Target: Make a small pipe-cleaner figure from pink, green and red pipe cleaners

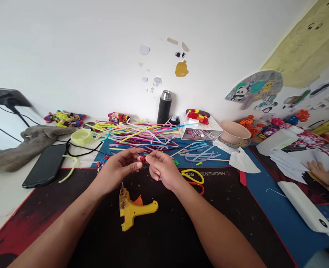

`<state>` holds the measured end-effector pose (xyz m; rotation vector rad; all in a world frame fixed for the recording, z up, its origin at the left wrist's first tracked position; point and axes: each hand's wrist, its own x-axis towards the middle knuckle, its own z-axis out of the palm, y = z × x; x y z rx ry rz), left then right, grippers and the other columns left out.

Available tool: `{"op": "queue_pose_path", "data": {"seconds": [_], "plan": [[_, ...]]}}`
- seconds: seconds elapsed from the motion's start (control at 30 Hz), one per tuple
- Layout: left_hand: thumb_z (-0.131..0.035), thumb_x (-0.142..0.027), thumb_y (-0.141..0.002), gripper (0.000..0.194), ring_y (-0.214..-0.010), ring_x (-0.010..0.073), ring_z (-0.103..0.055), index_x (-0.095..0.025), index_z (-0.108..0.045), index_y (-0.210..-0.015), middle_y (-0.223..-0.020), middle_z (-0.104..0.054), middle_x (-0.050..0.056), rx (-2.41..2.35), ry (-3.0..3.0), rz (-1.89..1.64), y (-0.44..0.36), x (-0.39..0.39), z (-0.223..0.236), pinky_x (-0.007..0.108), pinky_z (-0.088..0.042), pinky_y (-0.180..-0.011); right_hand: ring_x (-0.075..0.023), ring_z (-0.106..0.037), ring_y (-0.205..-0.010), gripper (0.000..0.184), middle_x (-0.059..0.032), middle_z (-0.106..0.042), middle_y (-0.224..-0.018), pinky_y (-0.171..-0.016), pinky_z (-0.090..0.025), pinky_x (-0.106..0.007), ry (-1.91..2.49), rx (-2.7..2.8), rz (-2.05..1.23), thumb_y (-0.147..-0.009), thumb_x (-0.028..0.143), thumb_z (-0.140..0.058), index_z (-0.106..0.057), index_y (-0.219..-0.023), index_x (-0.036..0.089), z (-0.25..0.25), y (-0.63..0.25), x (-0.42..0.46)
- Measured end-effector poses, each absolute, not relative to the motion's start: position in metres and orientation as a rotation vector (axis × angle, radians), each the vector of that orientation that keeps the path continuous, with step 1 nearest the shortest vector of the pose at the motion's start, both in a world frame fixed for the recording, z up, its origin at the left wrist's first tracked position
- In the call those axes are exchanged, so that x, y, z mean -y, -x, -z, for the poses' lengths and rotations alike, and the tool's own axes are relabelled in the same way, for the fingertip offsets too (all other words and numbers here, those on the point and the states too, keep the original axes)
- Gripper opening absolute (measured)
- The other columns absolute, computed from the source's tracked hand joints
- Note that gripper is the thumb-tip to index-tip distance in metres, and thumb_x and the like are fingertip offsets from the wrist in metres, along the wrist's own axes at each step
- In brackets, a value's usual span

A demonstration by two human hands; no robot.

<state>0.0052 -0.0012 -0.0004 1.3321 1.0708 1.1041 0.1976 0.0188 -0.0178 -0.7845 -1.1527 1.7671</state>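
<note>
My left hand (120, 163) and my right hand (161, 167) meet above the desk mat (181, 223), fingertips pinched together on a small red fuzzy piece (142, 159) held between them. Below the hands a yellow glue gun (132, 208) lies on the mat. Behind them spreads a pile of coloured pipe cleaners (142, 134). Yellow and red loops of pipe cleaner (194, 176) lie just right of my right hand.
A black phone (45, 165) and a grey cloth (27, 145) lie at left, with a yellow-green spring coil (82, 136). A black flask (164, 107) stands by the wall. A beige bowl (234, 132), tissue (242, 160) and white power bank (306, 208) sit right. Another person's hand (320, 173) rests on papers.
</note>
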Motion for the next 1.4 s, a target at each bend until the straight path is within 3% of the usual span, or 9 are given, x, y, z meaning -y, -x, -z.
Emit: {"op": "queue_pose_path", "data": {"seconds": [0.1, 0.3, 0.63, 0.77, 1.0, 1.23, 1.4], "plan": [[-0.094, -0.052, -0.076, 0.051, -0.091, 0.0259, -0.072, -0.021, -0.082, -0.115, -0.1, -0.081, 0.01, -1.028, -1.369, -1.129, -0.005, 0.004, -0.003, 0.036, -0.061, -0.078, -0.0058, -0.031, -0.036, 0.043, 0.0147, -0.038, -0.044, -0.039, -0.022, -0.021, 0.735, 1.068, -1.839, -0.081, 0.054, -0.088, -0.061, -0.085, 0.021, 0.013, -0.199, -0.017], [-0.092, -0.051, -0.079, 0.043, -0.081, 0.0217, -0.069, -0.022, -0.085, -0.11, -0.094, -0.08, 0.008, -1.065, -1.392, -1.183, -0.008, 0.006, -0.001, 0.032, -0.058, -0.071, -0.0061, -0.033, -0.037, 0.041, 0.0134, -0.039, -0.046, -0.041, -0.019, -0.023, 0.684, 1.036, -1.95, -0.083, 0.051, -0.088, -0.063, -0.086, 0.02, 0.014, -0.198, -0.014], [-0.085, -0.039, -0.086, 0.019, -0.094, 0.0229, -0.07, -0.023, -0.078, -0.094, -0.096, -0.076, 0.004, -1.119, -1.593, -1.264, -0.011, 0.007, 0.0, 0.034, -0.056, -0.088, -0.0062, -0.036, -0.04, 0.044, 0.0113, -0.044, -0.052, -0.039, -0.019, -0.022, 0.737, 1.057, -1.952, -0.082, 0.055, -0.088, -0.064, -0.086, 0.019, 0.02, -0.196, -0.016], [-0.079, -0.045, -0.089, 0.025, -0.096, 0.0254, -0.073, -0.023, -0.075, -0.101, -0.104, -0.079, 0.006, -1.268, -1.641, -1.191, -0.009, 0.008, -0.001, 0.037, -0.056, -0.088, -0.0071, -0.039, -0.04, 0.047, 0.0111, -0.046, -0.053, -0.038, -0.021, -0.021, 0.844, 1.102, -1.839, -0.077, 0.059, -0.089, -0.064, -0.086, 0.02, 0.02, -0.194, -0.016], [-0.075, -0.052, -0.087, 0.03, -0.086, 0.0252, -0.073, -0.024, -0.075, -0.099, -0.094, -0.08, 0.004, -1.494, -1.69, -1.14, -0.001, 0.003, 0.001, 0.036, -0.055, -0.079, -0.0091, -0.045, -0.04, 0.049, 0.0097, -0.049, -0.054, -0.039, -0.026, -0.022, 0.953, 1.239, -1.61, -0.085, 0.067, -0.078, -0.066, -0.094, 0.021, 0.016, -0.198, -0.018], [-0.07, -0.049, -0.088, 0.029, -0.087, 0.0269, -0.076, -0.025, -0.079, -0.102, -0.097, -0.084, 0.006, -1.493, -1.78, -1.104, -0.008, 0.006, -0.003, 0.037, -0.057, -0.081, -0.0087, -0.048, -0.041, 0.037, 0.0091, -0.052, -0.06, -0.043, -0.035, -0.023, 0.952, 1.453, -1.441, -0.093, 0.056, -0.074, -0.068, -0.103, 0.021, 0.023, -0.199, -0.017], [-0.071, -0.051, -0.091, 0.035, -0.093, 0.028, -0.077, -0.023, -0.079, -0.111, -0.102, -0.084, 0.008, -1.444, -1.796, -1.065, -0.01, 0.009, -0.001, 0.037, -0.058, -0.083, -0.0094, -0.046, -0.039, 0.034, 0.0095, -0.052, -0.054, -0.042, -0.035, -0.023, 0.994, 1.468, -1.414, -0.093, 0.054, -0.073, -0.067, -0.098, 0.021, 0.023, -0.197, -0.016]]}}
